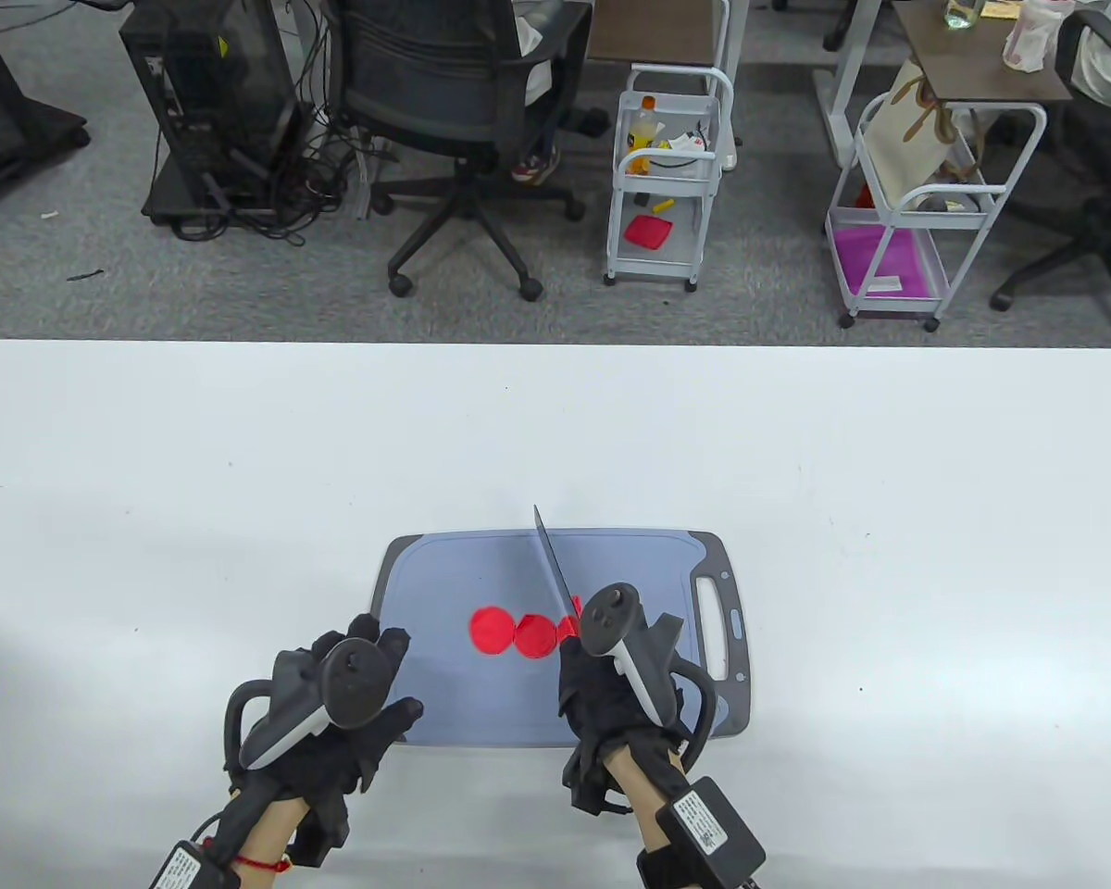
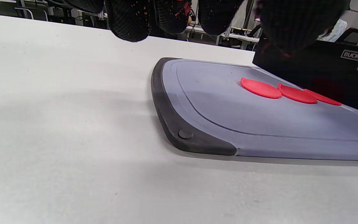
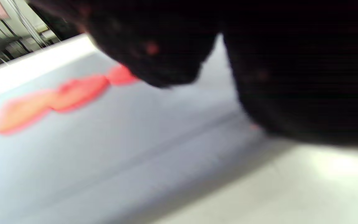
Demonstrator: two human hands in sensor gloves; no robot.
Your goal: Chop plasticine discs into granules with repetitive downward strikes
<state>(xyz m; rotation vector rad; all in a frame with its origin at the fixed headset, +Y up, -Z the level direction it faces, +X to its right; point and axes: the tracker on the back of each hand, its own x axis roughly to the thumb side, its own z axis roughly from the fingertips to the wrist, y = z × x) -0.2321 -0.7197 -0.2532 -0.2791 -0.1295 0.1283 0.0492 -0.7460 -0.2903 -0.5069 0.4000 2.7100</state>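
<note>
A row of flat red plasticine discs (image 1: 518,632) lies on the grey cutting board (image 1: 481,565); the discs also show in the left wrist view (image 2: 261,88) and, blurred, in the right wrist view (image 3: 51,99). My right hand (image 1: 611,676) grips a knife (image 1: 555,574) whose blade points away over the right end of the row. The rightmost disc is partly hidden by that hand. My left hand (image 1: 352,685) rests with spread fingers at the board's near left corner (image 2: 179,133), holding nothing.
The board's handle slot (image 1: 715,625) lies on the right. The white table (image 1: 241,482) stretches around the board. Beyond the far edge stand an office chair (image 1: 463,102) and white carts (image 1: 667,167).
</note>
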